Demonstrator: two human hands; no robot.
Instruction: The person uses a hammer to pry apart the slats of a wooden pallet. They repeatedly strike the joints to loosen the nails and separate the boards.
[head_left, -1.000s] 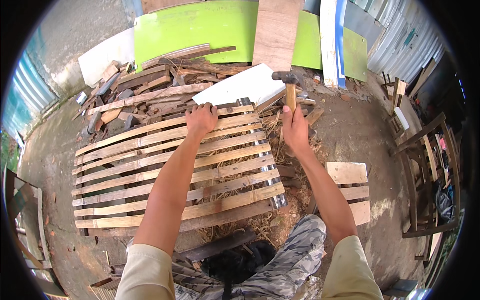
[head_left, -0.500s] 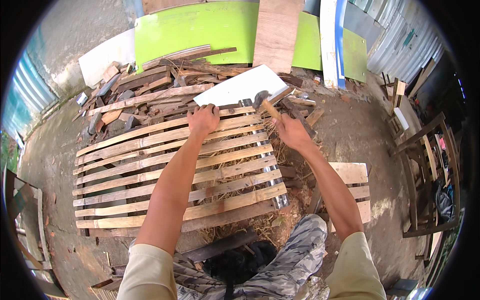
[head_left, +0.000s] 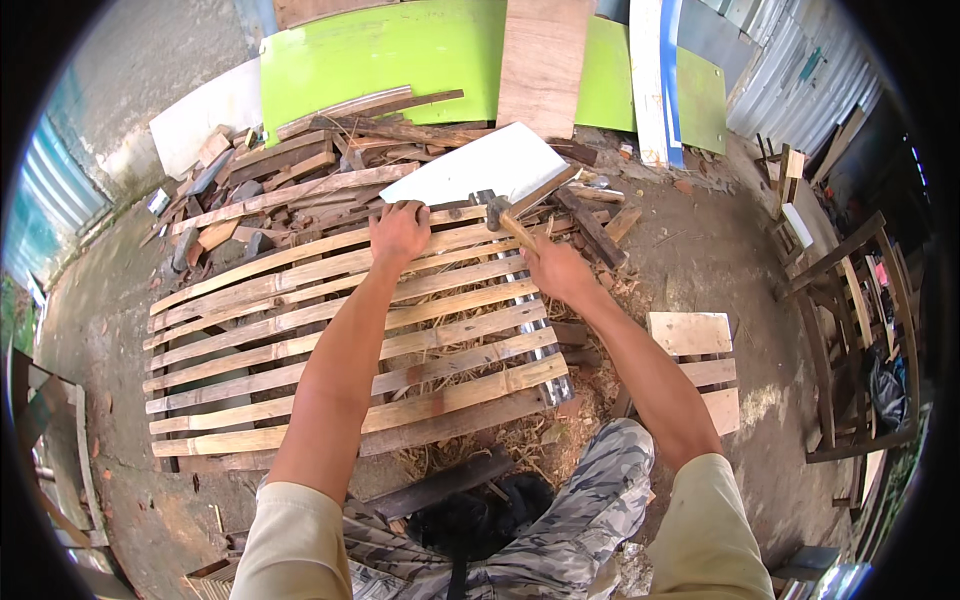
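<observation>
A panel of spaced bamboo slats [head_left: 470, 380] lies in front of me, its right ends resting on a metal-faced crosspiece [head_left: 556, 388]. My left hand [head_left: 400, 235] is closed over the farthest slats, the fingers curled at the far edge. In my right hand [head_left: 560, 270] is a hammer [head_left: 522, 230], gripped by its wooden handle. Its dark metal head is at the right end of the farthest slat, above the crosspiece. Whether it touches the slat I cannot tell, and any nail there is too small to make out.
Behind the panel lies a heap of scrap wood [head_left: 290, 165] with a white board [head_left: 480, 170] on it. Green boards [head_left: 400, 60] lean at the back. A small slatted wooden piece [head_left: 690, 335] stands right of my right forearm. At far right is a wooden frame [head_left: 815, 370].
The hammer has swung down and to the left, onto the far slat's right end, with my right hand following. My left hand stays on the slats; the whole view has shifted slightly.
</observation>
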